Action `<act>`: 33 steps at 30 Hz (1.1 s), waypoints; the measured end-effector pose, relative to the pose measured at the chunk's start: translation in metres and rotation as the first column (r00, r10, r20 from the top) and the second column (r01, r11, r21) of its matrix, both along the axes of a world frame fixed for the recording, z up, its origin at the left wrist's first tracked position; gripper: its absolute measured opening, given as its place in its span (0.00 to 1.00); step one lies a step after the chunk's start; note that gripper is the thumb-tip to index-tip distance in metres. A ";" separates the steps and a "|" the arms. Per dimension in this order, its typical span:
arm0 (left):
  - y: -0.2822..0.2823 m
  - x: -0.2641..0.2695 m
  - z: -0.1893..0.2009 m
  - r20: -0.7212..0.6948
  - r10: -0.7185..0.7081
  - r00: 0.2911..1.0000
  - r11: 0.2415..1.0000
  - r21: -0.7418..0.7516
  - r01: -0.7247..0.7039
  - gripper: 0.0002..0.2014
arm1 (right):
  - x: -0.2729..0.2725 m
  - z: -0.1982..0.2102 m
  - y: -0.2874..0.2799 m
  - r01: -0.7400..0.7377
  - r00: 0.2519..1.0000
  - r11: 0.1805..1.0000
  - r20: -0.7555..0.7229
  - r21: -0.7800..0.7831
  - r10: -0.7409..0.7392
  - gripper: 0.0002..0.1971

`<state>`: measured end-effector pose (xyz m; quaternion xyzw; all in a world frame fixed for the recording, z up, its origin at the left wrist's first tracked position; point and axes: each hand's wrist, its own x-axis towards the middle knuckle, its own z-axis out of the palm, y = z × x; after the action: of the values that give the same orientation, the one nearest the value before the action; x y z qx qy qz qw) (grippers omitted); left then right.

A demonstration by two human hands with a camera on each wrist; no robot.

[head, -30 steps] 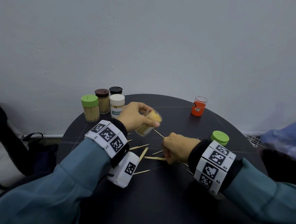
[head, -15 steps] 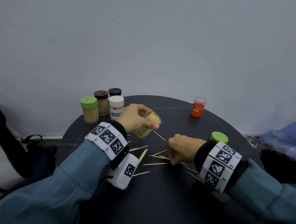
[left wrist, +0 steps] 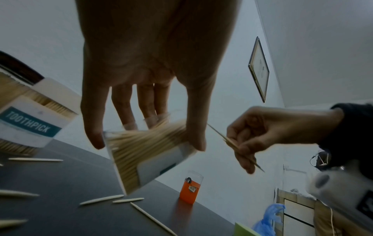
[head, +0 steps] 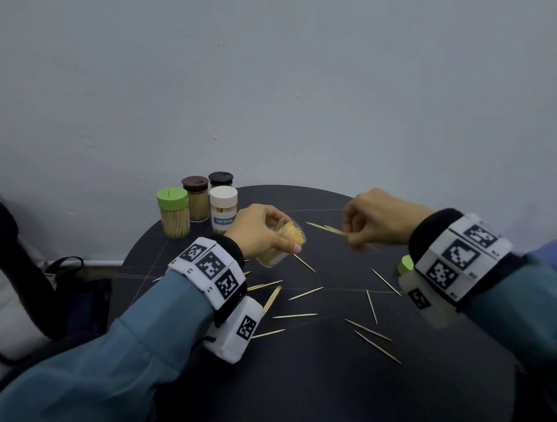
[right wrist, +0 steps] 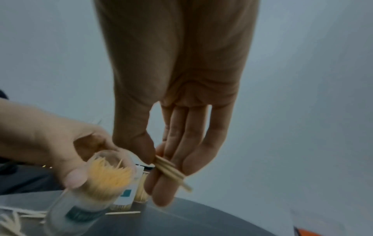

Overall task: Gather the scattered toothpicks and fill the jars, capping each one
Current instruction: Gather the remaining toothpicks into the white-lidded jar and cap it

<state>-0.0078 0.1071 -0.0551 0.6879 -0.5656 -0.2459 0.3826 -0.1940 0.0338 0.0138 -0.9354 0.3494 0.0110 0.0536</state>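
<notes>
My left hand (head: 265,231) grips an uncapped clear jar (head: 280,243) packed with toothpicks, tilted with its mouth toward the right; its base touches the round dark table (head: 314,388). The same jar (left wrist: 149,153) (right wrist: 95,188) shows in both wrist views. My right hand (head: 374,219) is raised above the table, to the right of the jar mouth, pinching a small bundle of toothpicks (head: 332,229) (right wrist: 170,170) (left wrist: 228,140) that points at the jar. Several loose toothpicks (head: 295,315) lie scattered on the table between my arms.
Capped full jars stand at the back left: green lid (head: 173,214), brown lid (head: 196,199), black lid (head: 221,180), white lid (head: 224,209). An orange jar (left wrist: 190,189) stands at the back. A green cap (head: 404,265) lies behind my right wrist. A dark bag (head: 20,275) sits left of the table.
My right hand has lifted off the table with a bundle of toothpicks and moved up and right, level with the jar mouth. My left hand has kept the tilted jar in place.
</notes>
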 end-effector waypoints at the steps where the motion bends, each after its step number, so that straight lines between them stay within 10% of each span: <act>1: 0.000 0.000 0.000 0.002 -0.001 1.000 1.000 0.005 0.001 0.27 | 0.004 0.005 -0.001 0.000 1.000 1.000 -0.006 -0.027 0.000 0.04; 9: -0.001 -0.004 -0.003 0.019 -0.055 0.998 0.998 -0.012 0.055 0.25 | 0.054 0.007 0.007 -0.161 0.971 0.978 -0.199 -0.132 0.133 0.08; 33: -0.003 -0.006 0.002 -0.161 -0.059 0.985 0.998 -0.005 0.059 0.27 | 0.026 -0.020 -0.006 -0.216 0.807 0.969 0.581 0.117 0.110 0.06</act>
<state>-0.0134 0.1041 -0.0534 0.6488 -0.5529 -0.3118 0.4198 -0.1685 0.0275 -0.0066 -0.9137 0.2331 -0.2333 0.2374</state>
